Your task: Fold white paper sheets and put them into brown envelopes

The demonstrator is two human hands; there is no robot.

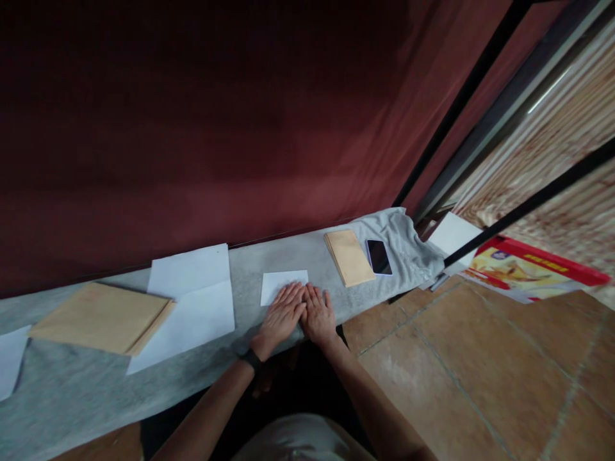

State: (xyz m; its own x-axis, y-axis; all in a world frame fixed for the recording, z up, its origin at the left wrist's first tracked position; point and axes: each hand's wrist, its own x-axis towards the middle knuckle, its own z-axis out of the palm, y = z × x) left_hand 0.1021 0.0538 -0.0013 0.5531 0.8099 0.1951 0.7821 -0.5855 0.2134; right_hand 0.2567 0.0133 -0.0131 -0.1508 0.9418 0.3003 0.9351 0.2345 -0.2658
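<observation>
A small white folded-looking sheet of paper (278,283) lies flat on the grey cloth in front of me. Both palms face down at its near edge, side by side and touching. My left hand (282,312), with a dark band at the wrist, rests with fingers stretched out over the paper's lower part. Beside it my right hand (318,312) lies flat too, fingers extended, at the paper's right corner. Neither hand grips anything. To the right is a small stack of tan envelopes (350,257), with a smartphone (379,257) next to it.
Larger white sheets (192,301) lie to the left, partly under a stack of big tan envelopes (98,317). Another white sheet (12,358) is at the far left. Grey cloth (273,251) covers the narrow surface. Black metal bars (528,198) and a red-yellow box (533,269) stand right.
</observation>
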